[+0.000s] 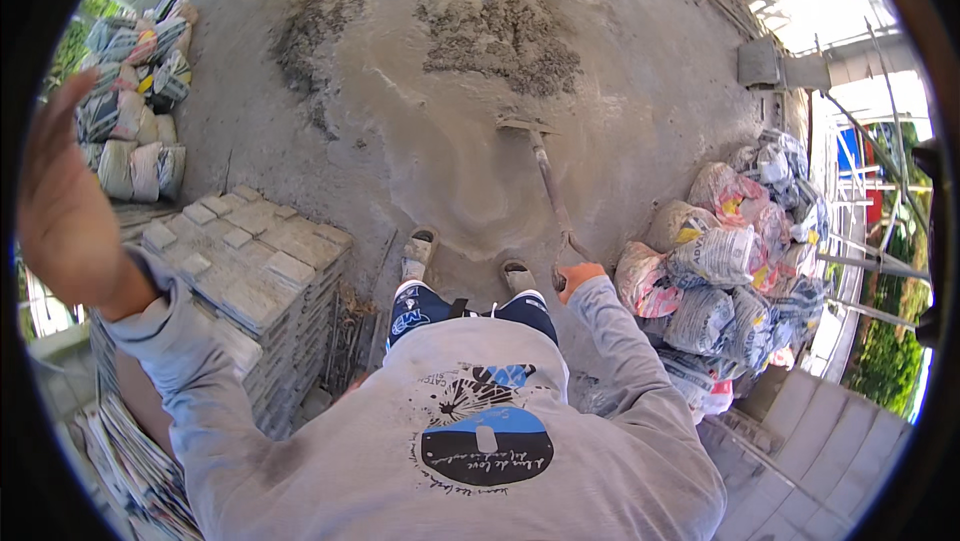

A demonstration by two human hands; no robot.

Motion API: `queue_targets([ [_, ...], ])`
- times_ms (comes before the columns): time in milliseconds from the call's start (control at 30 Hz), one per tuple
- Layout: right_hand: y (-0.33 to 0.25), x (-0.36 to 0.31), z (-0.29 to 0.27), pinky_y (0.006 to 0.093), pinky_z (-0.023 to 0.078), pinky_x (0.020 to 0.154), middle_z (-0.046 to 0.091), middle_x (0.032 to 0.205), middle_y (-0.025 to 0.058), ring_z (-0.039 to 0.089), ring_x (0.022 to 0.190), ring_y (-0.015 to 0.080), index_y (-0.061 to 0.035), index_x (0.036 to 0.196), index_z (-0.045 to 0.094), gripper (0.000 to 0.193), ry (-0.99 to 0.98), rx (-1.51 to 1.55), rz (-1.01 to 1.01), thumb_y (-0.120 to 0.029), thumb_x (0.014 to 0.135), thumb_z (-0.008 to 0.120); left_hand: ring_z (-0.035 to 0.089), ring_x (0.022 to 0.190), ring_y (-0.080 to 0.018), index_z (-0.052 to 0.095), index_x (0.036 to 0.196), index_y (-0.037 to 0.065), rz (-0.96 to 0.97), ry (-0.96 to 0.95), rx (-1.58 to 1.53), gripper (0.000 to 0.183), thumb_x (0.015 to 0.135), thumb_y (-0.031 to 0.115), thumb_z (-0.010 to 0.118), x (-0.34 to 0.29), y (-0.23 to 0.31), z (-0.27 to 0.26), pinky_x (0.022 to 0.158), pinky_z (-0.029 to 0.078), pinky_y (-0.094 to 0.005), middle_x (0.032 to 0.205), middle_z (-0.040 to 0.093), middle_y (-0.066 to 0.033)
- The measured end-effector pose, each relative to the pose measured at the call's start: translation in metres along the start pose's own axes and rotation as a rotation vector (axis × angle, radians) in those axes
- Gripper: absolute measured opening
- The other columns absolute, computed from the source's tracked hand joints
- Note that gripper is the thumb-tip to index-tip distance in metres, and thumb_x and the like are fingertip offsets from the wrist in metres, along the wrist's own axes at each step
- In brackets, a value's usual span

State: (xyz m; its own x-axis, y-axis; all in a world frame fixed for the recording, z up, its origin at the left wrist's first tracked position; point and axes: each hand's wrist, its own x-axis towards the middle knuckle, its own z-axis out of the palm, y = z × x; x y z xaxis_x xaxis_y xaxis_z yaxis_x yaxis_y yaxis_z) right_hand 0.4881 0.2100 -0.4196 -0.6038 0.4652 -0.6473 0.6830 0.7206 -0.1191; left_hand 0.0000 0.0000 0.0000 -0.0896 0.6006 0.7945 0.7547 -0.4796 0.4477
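My right hand (582,279) is closed around the grip end of a shovel (549,179), just in front of my right hip. The shovel's shaft slopes away from me, and its blade rests on the wet, grey, smeared floor. Beyond the blade lies a rough heap of wet grey mortar (505,41). My left hand (65,206) is raised at the far left with nothing in it. Its fingers look stretched out, though partly blurred near the picture's rim.
Stacked grey paving blocks (250,251) stand close on my left. Filled sacks (135,106) are piled at the far left, and more filled sacks (715,271) lie close on my right. Metal poles (870,263) and a block wall (815,441) stand at the right edge.
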Motion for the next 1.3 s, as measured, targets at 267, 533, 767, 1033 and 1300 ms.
queue_targets([
  [267, -0.108, -0.047, -0.036, 0.0459, 0.049, 0.059, 0.061, 0.063, 0.0179, 0.060, 0.063, 0.0404, -0.0087, 0.079, 0.062, 0.031, 0.601, 0.563, 0.308, -0.035, 0.065, 0.072, 0.062, 0.096, -0.0208, 0.056, 0.116, -0.001, -1.432, 0.161, -0.628, 0.039, 0.096, 0.031, 0.046, -0.236, -0.213, 0.203, 0.087, 0.046, -0.0320, 0.108, 0.064, -0.0125],
  [533, -0.158, -0.094, 0.047, 0.0397, 0.045, 0.048, 0.055, 0.056, 0.0083, 0.058, 0.052, 0.0303, -0.0091, 0.063, 0.052, 0.021, 0.549, 0.692, 0.165, -0.020, 0.062, 0.070, 0.063, 0.088, -0.0199, 0.059, 0.109, 0.005, -1.971, -0.628, -0.876, 0.040, 0.092, 0.041, 0.053, -0.431, -0.122, 0.398, 0.080, 0.047, -0.0319, 0.103, 0.065, -0.0109],
  [767, -0.117, -0.152, 0.106, 0.0343, 0.043, 0.046, 0.053, 0.055, 0.0068, 0.054, 0.048, 0.0265, -0.0080, 0.062, 0.053, 0.016, 0.620, 1.036, 0.270, -0.014, 0.065, 0.067, 0.061, 0.077, -0.0168, 0.056, 0.090, 0.011, -2.294, -0.362, -1.175, 0.033, 0.086, 0.042, 0.063, -0.486, -0.090, 0.606, 0.068, 0.049, -0.0321, 0.086, 0.061, -0.0053],
  [1033, -0.156, -0.342, 0.367, 0.0320, 0.043, 0.042, 0.042, 0.052, 0.0066, 0.043, 0.040, 0.0167, -0.0013, 0.082, 0.048, 0.010, 1.251, 2.271, 1.533, -0.002, 0.073, 0.053, 0.046, 0.047, -0.0129, 0.047, 0.073, 0.015, -2.860, -0.322, -1.055, 0.023, 0.080, 0.022, 0.068, -0.711, 0.090, 0.705, 0.049, 0.042, -0.0324, 0.057, 0.042, 0.0018],
  [1300, -0.185, -0.431, 0.439, 0.0362, 0.043, 0.037, 0.044, 0.048, 0.0030, 0.040, 0.035, 0.0166, -0.0105, 0.075, 0.052, 0.010, 0.990, 2.240, 1.908, -0.017, 0.081, 0.056, 0.051, 0.053, -0.0186, 0.050, 0.085, 0.008, -2.990, -0.479, -0.501, 0.016, 0.081, 0.016, 0.064, -0.780, 0.193, 0.677, 0.052, 0.047, -0.0386, 0.069, 0.047, -0.0050],
])
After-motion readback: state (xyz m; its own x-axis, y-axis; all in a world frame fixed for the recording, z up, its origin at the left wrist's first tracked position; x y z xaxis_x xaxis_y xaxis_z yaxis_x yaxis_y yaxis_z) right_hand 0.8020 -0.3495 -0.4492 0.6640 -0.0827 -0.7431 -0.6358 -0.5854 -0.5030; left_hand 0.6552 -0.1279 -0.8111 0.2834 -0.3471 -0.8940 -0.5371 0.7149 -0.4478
